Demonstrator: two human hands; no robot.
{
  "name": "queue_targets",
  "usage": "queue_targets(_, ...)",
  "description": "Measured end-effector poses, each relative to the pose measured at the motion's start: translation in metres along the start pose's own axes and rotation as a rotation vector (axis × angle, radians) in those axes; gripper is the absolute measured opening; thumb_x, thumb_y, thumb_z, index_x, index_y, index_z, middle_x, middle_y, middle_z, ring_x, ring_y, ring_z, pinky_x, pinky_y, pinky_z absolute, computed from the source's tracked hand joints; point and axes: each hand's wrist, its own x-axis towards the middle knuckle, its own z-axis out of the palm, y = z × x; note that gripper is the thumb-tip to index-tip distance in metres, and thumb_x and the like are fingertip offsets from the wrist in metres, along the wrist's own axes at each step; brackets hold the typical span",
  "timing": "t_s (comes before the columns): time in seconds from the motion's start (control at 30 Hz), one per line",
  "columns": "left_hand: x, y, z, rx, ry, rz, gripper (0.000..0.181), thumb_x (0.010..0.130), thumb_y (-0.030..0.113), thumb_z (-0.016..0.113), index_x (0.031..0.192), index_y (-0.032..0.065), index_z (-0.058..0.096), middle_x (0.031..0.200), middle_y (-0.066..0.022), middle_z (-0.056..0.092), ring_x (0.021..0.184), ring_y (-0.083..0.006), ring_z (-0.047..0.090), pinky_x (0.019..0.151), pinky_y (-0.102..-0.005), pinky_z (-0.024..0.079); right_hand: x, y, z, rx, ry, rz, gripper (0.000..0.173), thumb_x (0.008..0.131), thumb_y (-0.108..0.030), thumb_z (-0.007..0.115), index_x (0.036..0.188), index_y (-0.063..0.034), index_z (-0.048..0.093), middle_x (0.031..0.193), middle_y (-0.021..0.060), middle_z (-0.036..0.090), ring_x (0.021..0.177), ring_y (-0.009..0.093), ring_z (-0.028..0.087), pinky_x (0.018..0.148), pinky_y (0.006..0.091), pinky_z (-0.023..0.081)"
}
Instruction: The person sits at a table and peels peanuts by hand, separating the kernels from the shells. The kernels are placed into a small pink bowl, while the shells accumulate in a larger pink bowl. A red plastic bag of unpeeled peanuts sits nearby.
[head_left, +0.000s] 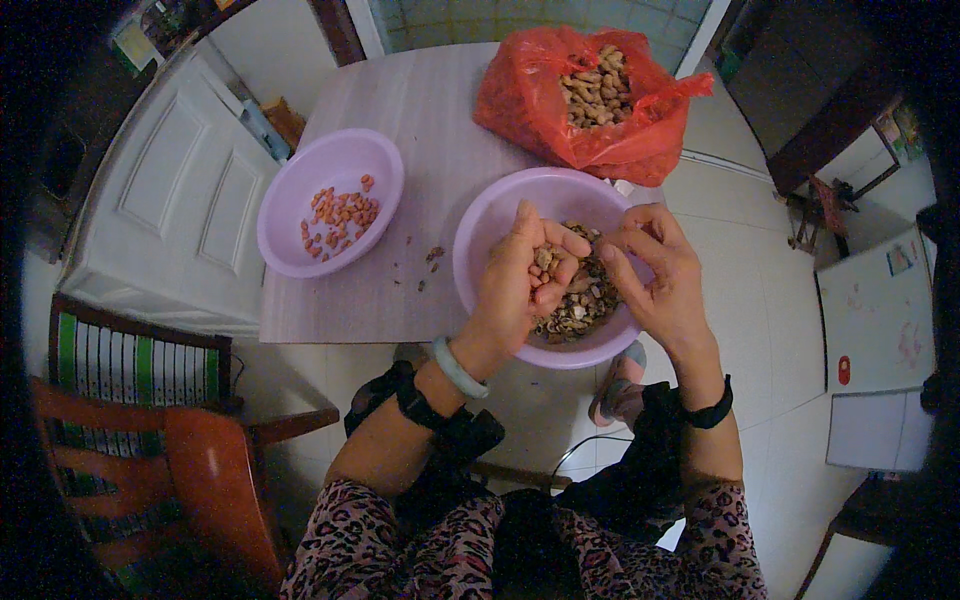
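Note:
My left hand (519, 274) is cupped, palm up, around a few shelled peanuts and a piece of shell (547, 260). Just to its right, my right hand (664, 274) is bent, with thumb and fingertips close together; whether anything small is between them, I cannot tell. Both hands are above a purple plastic basin (480, 202) that holds a heap of broken peanut shells (581, 307). A second purple basin (289, 187), farther left, has reddish shelled peanuts (341, 214) spread over its bottom. Behind the shell basin stands a red plastic bag (525, 105), its mouth showing unshelled peanuts (598, 90).
Both basins and the bag rest on a light wood-grain table (427, 105). Shell crumbs (433, 255) lie between the basins. A reddish wooden chair (210, 480) is at the lower left, near a white panelled door (172, 172). A white cabinet or appliance (874, 315) stands on the right.

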Motion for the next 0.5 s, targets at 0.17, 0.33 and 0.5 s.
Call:
queue_targets(0.17,-0.002,0.001,0.009,0.155,0.061,-0.009,0.064,0.104,0.063,0.027,0.097,0.0093,0.061,0.066,0.0028,0.05,0.047,-0.002,0.037,0.041,-0.0181,0.028,-0.002,-0.009,0.007,0.132,0.018,0.054,0.018,0.088,-0.015,0.069,0.105,-0.0097,0.073,0.103,0.0116,0.064,0.096,0.031,0.064,0.084,0.0406,0.052)
queue_targets(0.33,-0.002,-0.01,0.021,0.301,0.168,0.009,0.066,0.101,0.07,0.026,0.097,0.0138,0.061,0.066,0.0049,0.053,0.047,-0.0007,0.04,0.039,-0.0179,0.028,-0.002,-0.009,0.01,0.044,-0.072,-0.059,0.019,0.086,-0.013,0.071,0.105,-0.0087,0.072,0.102,0.0103,0.065,0.094,0.029,0.064,0.082,0.0387,0.051)
queue_targets(0.5,-0.002,-0.001,0.009,0.29,0.017,-0.024,0.063,0.103,0.065,0.028,0.102,0.0118,0.061,0.069,0.0045,0.055,0.051,-0.0017,0.044,0.041,-0.0179,0.031,0.001,-0.009,0.009,0.188,0.037,0.041,0.017,0.083,-0.01,0.074,0.099,-0.0056,0.071,0.097,0.009,0.064,0.089,0.025,0.062,0.081,0.0357,0.049)
